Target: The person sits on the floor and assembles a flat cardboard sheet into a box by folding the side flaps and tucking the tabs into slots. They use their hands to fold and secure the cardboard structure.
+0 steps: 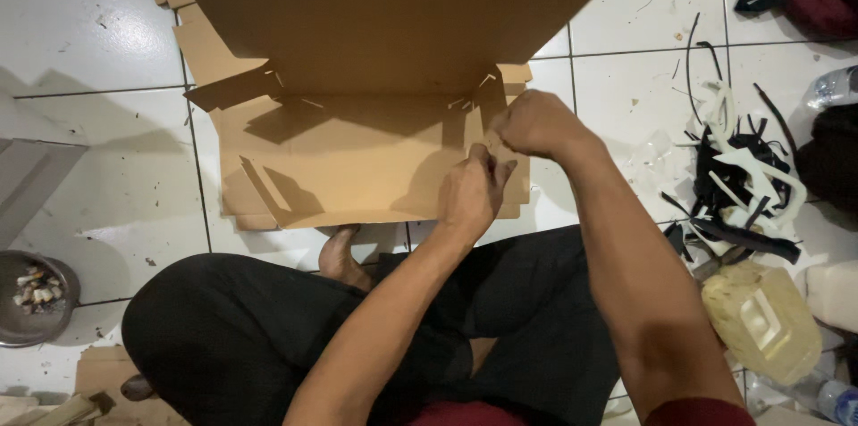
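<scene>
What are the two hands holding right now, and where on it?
Both the left hand and right hand pinch the flat cardboard box at a side flap on its right end.

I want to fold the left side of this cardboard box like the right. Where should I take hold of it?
Probably the loose side flap at the left end of the cardboard box. Come from the left, pinching its free edge: it already stands up off the floor panel, as at the right, where both hands work.

Cardboard box (357, 158) plain brown; floor tiles (98, 42) white; trousers (250, 337) black; straps (742, 185) black and white; jug (760, 319) yellowish.
</scene>
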